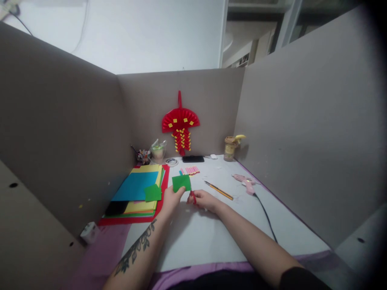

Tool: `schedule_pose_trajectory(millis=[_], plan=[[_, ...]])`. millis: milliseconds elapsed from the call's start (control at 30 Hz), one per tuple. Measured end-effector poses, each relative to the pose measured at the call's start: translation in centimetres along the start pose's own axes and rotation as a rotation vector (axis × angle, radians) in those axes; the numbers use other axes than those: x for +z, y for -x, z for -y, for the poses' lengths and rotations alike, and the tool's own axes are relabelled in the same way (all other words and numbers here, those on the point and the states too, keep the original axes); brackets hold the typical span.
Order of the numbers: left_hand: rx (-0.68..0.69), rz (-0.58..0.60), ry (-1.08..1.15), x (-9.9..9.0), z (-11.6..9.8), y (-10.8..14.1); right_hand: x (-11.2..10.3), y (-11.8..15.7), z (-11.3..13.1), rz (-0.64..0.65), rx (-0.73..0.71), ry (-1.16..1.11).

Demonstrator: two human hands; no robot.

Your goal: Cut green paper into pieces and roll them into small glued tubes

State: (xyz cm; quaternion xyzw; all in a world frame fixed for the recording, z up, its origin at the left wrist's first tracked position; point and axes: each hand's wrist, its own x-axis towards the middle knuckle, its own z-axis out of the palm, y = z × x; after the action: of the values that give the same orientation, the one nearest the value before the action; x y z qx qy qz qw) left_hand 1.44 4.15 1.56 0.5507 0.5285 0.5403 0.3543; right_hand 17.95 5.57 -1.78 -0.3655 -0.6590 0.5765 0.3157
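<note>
My left hand (175, 195) pinches a square of green paper (182, 183) at its lower edge, thumb on top. Red-handled scissors (193, 197) are in my right hand (202, 200), fingers closed round the handles. Their blades point up along the right edge of the green paper; whether they are cutting into it I cannot tell. Another green paper piece (153, 193) lies on the paper stack to the left. Just beyond the held paper is a row of small pink rolls (190, 170). A yellow-and-black pencil-shaped tool (219, 190) rests to the right of my right hand.
A stack of coloured paper (136, 183) fills the left side. On the right lies a pink glue gun (246, 183) with its black cord. Along the back are a phone (193, 159), a lidded cup (229, 149) and tape rolls (171, 162). A red paper decoration (180, 121) hangs on the grey partition.
</note>
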Motion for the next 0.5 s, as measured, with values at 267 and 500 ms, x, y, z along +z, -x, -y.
schedule_pose_trajectory(millis=[267,500], plan=[[-0.046,-0.030,0.052,-0.1,0.2,-0.3,0.0,0.7,1.3,0.085,-0.010,0.062],[-0.050,-0.011,0.049,0.1,0.4,-0.2,-0.2,0.3,0.3,0.056,0.005,0.083]])
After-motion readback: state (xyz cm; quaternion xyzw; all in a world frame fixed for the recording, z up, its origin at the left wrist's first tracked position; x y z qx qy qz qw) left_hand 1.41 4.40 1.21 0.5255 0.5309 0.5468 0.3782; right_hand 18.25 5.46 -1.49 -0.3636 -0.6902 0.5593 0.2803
